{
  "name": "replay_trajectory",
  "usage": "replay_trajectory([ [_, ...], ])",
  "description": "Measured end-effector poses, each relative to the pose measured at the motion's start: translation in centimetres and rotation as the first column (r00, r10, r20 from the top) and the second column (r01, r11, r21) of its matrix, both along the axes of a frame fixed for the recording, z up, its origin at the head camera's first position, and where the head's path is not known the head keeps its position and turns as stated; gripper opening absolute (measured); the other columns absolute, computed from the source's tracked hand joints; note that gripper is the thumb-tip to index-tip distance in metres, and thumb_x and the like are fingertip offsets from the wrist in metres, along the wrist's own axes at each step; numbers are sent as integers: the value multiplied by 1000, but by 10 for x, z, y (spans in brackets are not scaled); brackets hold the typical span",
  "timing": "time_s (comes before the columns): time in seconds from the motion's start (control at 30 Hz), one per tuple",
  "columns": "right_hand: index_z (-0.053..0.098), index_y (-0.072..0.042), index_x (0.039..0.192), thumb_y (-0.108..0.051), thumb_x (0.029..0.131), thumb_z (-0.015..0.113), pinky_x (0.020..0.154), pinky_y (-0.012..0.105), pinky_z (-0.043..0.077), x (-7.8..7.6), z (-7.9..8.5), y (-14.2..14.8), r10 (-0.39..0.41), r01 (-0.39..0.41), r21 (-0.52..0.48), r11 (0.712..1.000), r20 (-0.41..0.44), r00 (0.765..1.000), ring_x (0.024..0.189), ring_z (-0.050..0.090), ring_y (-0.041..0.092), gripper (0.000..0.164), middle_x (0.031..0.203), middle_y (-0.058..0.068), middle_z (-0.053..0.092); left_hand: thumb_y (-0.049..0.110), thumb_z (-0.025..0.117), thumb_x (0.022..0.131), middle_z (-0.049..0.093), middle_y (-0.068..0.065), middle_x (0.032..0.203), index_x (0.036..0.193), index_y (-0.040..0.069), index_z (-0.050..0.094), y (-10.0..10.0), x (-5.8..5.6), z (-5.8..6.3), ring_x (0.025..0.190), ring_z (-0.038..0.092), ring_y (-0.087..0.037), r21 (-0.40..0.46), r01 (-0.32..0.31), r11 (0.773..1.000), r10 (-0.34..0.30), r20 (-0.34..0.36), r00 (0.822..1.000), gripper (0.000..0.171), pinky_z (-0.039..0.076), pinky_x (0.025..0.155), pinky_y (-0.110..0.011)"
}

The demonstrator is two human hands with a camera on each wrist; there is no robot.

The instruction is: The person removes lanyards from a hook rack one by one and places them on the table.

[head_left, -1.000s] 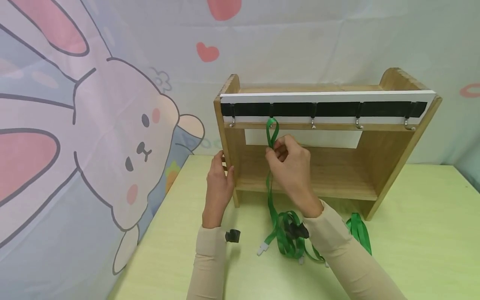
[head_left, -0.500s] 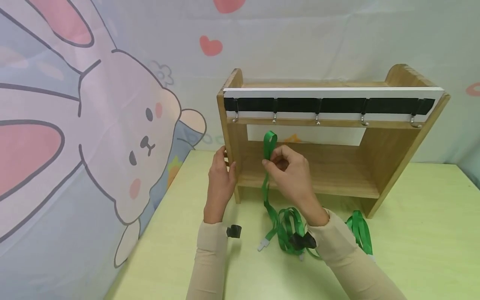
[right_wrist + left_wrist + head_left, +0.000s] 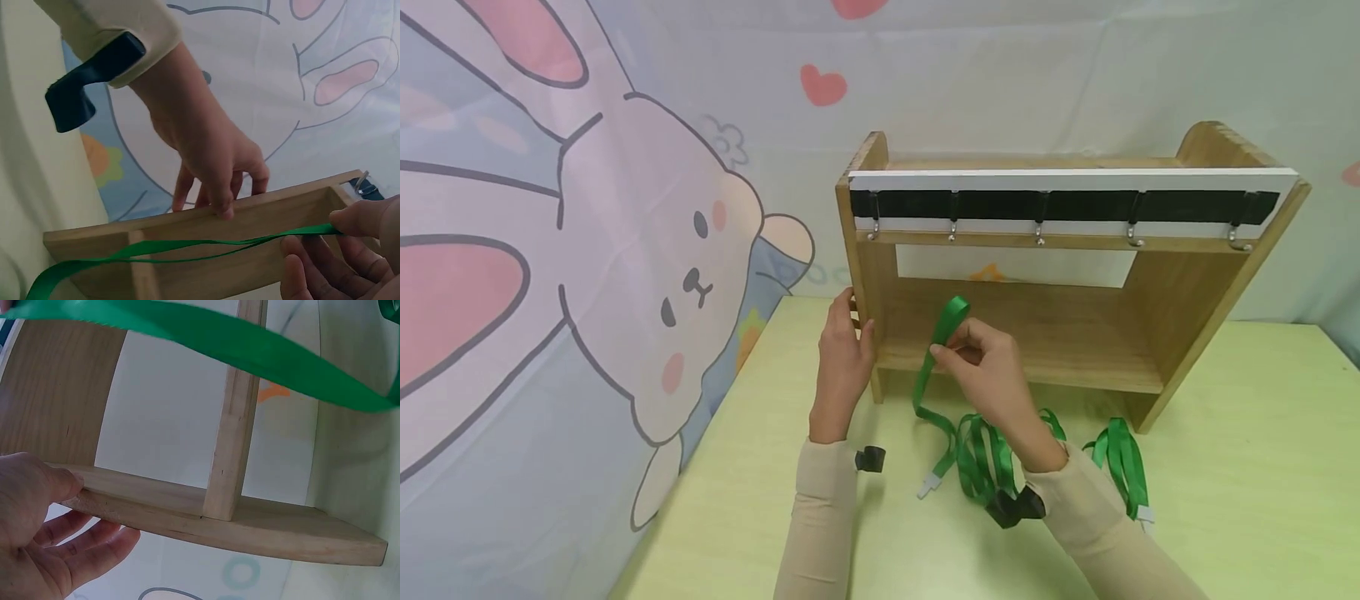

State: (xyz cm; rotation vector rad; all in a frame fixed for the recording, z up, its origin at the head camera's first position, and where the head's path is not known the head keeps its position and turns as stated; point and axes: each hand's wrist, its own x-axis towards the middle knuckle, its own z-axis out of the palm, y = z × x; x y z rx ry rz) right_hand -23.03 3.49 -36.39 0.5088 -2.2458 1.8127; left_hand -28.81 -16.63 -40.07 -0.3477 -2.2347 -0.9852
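Observation:
My right hand (image 3: 988, 367) pinches a green lanyard (image 3: 953, 315) between thumb and fingers. A short loop stands up above the fingertips, below the hook rail; the rest trails down to the table, near a white plastic clip (image 3: 929, 485). With my left hand (image 3: 844, 358) I grip the left side panel of a small wooden shelf (image 3: 1015, 321). In the left wrist view the thumb lies on one face of that panel (image 3: 169, 515) and the fingers on the other. In the right wrist view the lanyard (image 3: 187, 247) stretches away from the pinching fingertips.
Several metal hooks (image 3: 952, 229) line a black and white strip (image 3: 1000, 205) across the shelf's front. Coiled green lanyards (image 3: 976, 467) lie on the table by my right wrist. Another green bundle (image 3: 1126, 467) lies farther right. A rabbit-print cloth (image 3: 625, 250) hangs behind.
My right hand has come down from the second hook from the left, and the lanyard loop has come away from that hook with it. My left hand stays on the shelf.

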Motion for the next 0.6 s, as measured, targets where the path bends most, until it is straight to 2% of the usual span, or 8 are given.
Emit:
replay_trajectory([
  [0.27,70,3,97,-5,95,70,79,29,56,4,-22,7,-12,12,11,1000,43,999,86,72,22,9,92,10,71,-3,60,99,55,-28,120,140,-12,40,0,-2,-2,94,63,-38,-5,-6,1000,6,5,1000,47,58,74,-43],
  [0.4,70,2,95,-5,94,71,78,27,56,6,-31,10,-5,5,-19,1000,41,999,87,71,23,7,90,11,70,-3,60,99,55,-27,120,140,-11,41,0,-3,-3,95,63,-37,-9,-9,1000,9,10,1000,46,59,74,-42],
  [0.6,68,4,92,-3,93,71,72,27,58,11,-39,11,9,-3,-77,997,76,997,77,70,13,8,87,15,71,-4,60,98,56,-28,117,138,-11,42,0,-2,-2,93,63,-39,5,0,1000,0,-13,1000,45,58,72,-44],
])
